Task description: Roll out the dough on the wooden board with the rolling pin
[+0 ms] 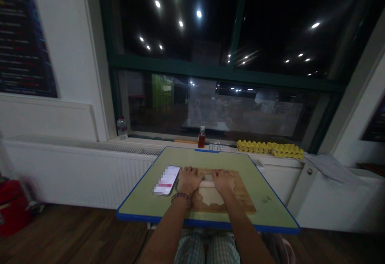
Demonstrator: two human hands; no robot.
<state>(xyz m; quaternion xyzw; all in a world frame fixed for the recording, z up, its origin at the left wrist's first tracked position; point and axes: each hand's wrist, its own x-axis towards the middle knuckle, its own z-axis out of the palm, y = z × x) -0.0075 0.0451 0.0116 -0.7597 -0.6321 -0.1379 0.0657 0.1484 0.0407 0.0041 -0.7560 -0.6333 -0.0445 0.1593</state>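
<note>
A sheet of pale, flattened dough (209,198) with an uneven edge lies on a wooden board (245,200). Across the dough runs a rolling pin (207,184), of which only the short middle stretch shows. My left hand (189,179), with a beaded bracelet at the wrist, is closed over the pin's left part. Over its right part my right hand (223,180) is closed in the same way, fingers pointing away from me. Both ends of the pin are hidden under the hands. To the left of the board a phone (170,180) lies screen up.
The board rests on a small green table with a blue edge (207,224). Behind it, the windowsill holds a bottle of red liquid (201,137), yellow egg trays (269,148) and a clear water bottle (122,128). A white radiator (75,175) stands left.
</note>
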